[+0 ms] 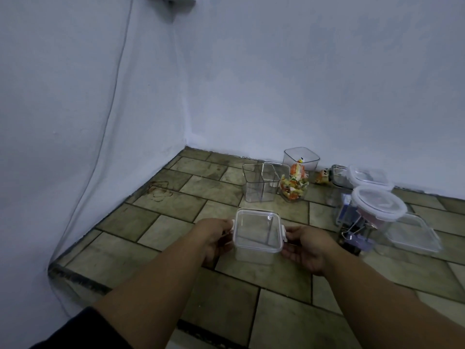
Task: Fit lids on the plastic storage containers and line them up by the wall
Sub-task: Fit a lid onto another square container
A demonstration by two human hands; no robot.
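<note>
Head: lidded container (256, 235) empty; jar (294, 195) holds candies (292, 183).

Reaching forward on two bare forearms; gripping opposite sides of a clear lidded container (256, 233) with left hand (214, 238) and right hand (308, 248), fingers curled.

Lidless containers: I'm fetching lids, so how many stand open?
3: a tall empty container mid-floor, a sweet-filled jar right of it, a back container by the wall. The right-hand clutter may hide more.

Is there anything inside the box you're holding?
Empty. The box is clear, its lid is on, and only floor tiles show through it.
</note>
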